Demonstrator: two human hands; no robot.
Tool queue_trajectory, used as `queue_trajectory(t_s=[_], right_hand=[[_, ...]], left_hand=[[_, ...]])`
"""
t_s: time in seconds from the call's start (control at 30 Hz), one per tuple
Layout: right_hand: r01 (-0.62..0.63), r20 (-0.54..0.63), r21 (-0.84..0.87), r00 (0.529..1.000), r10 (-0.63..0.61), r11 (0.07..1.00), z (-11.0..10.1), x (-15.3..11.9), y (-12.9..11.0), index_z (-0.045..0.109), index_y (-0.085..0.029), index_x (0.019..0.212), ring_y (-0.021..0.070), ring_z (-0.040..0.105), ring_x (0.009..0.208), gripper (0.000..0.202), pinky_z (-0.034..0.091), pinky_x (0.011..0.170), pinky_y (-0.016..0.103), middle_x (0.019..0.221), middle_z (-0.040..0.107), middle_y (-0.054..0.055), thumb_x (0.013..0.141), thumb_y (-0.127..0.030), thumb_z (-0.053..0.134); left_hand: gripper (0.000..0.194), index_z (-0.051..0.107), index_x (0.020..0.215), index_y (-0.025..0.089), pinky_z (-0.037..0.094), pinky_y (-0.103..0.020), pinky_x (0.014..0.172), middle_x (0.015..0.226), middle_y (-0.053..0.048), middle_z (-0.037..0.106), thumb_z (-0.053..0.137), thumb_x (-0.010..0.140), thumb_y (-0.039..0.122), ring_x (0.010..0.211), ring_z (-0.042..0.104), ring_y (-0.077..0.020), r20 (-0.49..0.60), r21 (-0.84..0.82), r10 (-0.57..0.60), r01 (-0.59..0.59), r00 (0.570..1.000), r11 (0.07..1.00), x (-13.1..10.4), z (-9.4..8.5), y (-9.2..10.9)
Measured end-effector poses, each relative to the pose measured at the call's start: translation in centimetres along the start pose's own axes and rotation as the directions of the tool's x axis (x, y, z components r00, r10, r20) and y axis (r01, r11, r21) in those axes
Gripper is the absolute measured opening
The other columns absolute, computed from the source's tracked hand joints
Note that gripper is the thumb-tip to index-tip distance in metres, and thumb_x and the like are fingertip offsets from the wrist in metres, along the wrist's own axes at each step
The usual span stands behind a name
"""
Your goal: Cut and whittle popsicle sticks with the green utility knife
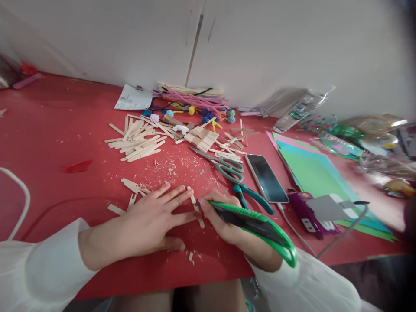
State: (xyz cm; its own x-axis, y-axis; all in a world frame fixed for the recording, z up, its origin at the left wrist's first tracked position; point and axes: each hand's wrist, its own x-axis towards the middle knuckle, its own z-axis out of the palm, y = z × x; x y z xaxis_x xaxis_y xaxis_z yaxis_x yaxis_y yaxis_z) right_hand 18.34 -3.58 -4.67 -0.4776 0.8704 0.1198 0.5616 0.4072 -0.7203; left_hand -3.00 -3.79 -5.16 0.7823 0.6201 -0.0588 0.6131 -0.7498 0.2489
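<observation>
Knife (260,228) grasped by right hand (226,231), blade at stick (193,198). Left hand (152,216), spread, unclenched, touches stick. Scissors (219,162) beyond stick.

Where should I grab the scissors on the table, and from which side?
Take the scissors by the looped handles, probably from the near right: they lie with the loops turned that way and the blades pointing far left.

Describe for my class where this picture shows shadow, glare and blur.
Head view: a soft shadow lies on the red table beside the left forearm; head view: glints brighten the plastic packaging at right; head view: the far right edge goes dark and blurred, while the left hand looks sharper.
</observation>
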Motion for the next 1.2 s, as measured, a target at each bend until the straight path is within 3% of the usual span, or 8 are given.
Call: queue_trajectory(t_s=[0.27,0.47,0.63,0.73,0.83,1.0,1.2], right_hand=[[-0.045,-0.149,0.083,0.987,0.057,0.996,1.0,-0.8,1.1,0.054,-0.022,0.074,0.0110,0.059,0.059,0.025,0.050,0.062,0.025,0.066,0.059,-0.003,0.094,-0.034,0.044],[-0.043,-0.091,0.060,0.995,0.048,0.997,0.7,-0.1,0.1,0.054,-0.022,0.075,0.0116,0.059,0.062,0.022,0.050,0.065,0.026,0.066,0.059,-0.004,0.094,-0.027,0.044],[-0.035,-0.046,0.071,0.998,0.038,0.997,0.5,-0.1,-0.1,0.052,-0.024,0.075,0.0112,0.057,0.056,0.022,0.049,0.059,0.025,0.062,0.057,-0.005,0.095,-0.029,0.042],[-0.024,-0.053,0.018,0.998,0.025,1.000,0.2,-0.3,-0.3,0.050,-0.023,0.073,0.0125,0.059,0.061,0.023,0.050,0.067,0.028,0.064,0.058,-0.004,0.094,-0.026,0.042],[-0.033,-0.121,0.048,0.992,0.039,0.998,0.2,-0.5,0.1,0.053,-0.023,0.075,0.0132,0.060,0.061,0.022,0.050,0.065,0.029,0.065,0.059,-0.003,0.093,-0.028,0.044],[-0.015,-0.305,0.306,0.945,0.113,0.952,0.7,0.3,1.4,0.057,-0.023,0.080,0.0107,0.051,0.044,0.020,0.044,0.046,0.024,0.056,0.056,-0.005,0.092,-0.037,0.048],[-0.025,-0.327,0.319,0.935,0.135,0.948,0.5,0.9,1.9,0.056,-0.022,0.078,0.0084,0.047,0.044,0.024,0.041,0.045,0.022,0.058,0.055,-0.005,0.091,-0.040,0.048]], left_hand=[[0.063,0.038,0.140,0.036,0.025,-0.054,0.108,0.153,-0.012,0.025,0.054,0.083,0.058,0.140,0.022,-0.0327,0.045,0.050,-0.003,0.001,0.999,0.999,0.1,-0.5,0.2],[0.061,0.044,0.137,0.033,0.023,-0.052,0.110,0.153,-0.010,0.025,0.057,0.082,0.057,0.140,0.022,-0.0327,0.014,0.007,0.000,0.000,1.000,1.000,-0.1,-0.3,0.1],[0.062,0.044,0.137,0.033,0.024,-0.052,0.109,0.152,-0.012,0.027,0.058,0.082,0.056,0.139,0.026,-0.0330,0.033,0.032,-0.003,0.002,0.999,0.999,0.1,-0.5,0.2],[0.062,0.045,0.137,0.033,0.025,-0.054,0.108,0.151,-0.013,0.028,0.060,0.081,0.055,0.138,0.027,-0.0345,0.039,0.031,-0.013,0.012,0.999,0.999,0.1,-0.6,0.3],[0.064,0.039,0.140,0.035,0.025,-0.054,0.108,0.153,-0.012,0.026,0.057,0.082,0.057,0.139,0.025,-0.0341,0.025,0.025,-0.006,0.005,1.000,1.000,0.0,-0.5,0.2],[0.062,0.036,0.141,0.037,0.029,-0.056,0.106,0.153,-0.014,0.026,0.049,0.085,0.060,0.138,0.025,-0.0365,0.050,0.025,-0.006,0.005,0.999,1.000,-0.2,-0.5,-0.1],[0.066,0.042,0.138,0.032,0.042,-0.051,0.098,0.142,-0.014,0.041,0.056,0.080,0.061,0.129,0.040,-0.0365,-0.039,0.109,-0.023,0.027,0.999,0.994,-0.2,-0.6,0.0]])
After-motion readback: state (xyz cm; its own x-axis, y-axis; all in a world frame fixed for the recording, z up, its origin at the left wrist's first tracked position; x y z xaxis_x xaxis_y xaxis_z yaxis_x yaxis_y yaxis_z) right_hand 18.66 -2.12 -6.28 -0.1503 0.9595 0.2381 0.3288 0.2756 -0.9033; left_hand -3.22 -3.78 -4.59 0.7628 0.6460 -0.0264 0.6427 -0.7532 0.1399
